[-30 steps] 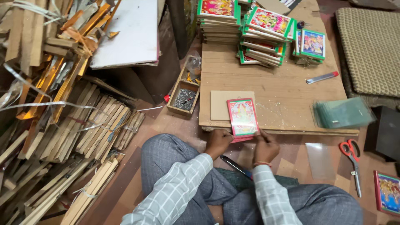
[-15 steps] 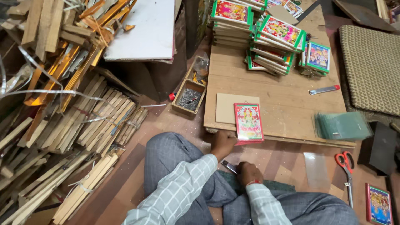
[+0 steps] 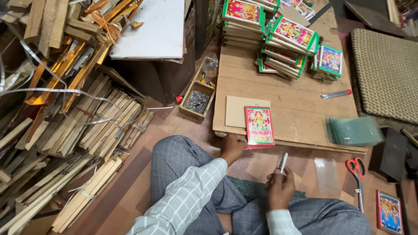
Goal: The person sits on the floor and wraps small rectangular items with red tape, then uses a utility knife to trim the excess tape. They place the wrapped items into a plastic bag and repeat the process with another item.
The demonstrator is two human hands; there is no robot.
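A small red-bordered framed picture (image 3: 259,125) lies face up at the near edge of a low wooden board (image 3: 300,104). My left hand (image 3: 232,147) rests at the board's edge, touching the picture's lower left corner. My right hand (image 3: 281,187) is raised above my lap and grips a small metal tool (image 3: 282,161) that points up. A plain cardboard rectangle (image 3: 235,111) lies just left of the picture.
Stacks of framed pictures (image 3: 278,37) fill the board's far end; a cutter (image 3: 336,93) and a stack of glass panes (image 3: 353,130) lie at its right. Red scissors (image 3: 357,172) and another picture (image 3: 389,212) lie on the floor. A box of nails (image 3: 198,101) and wooden strips (image 3: 87,130) sit left.
My right hand left the picture, dropped to my lap and came up holding the small metal tool. My left hand stayed at the picture's corner.
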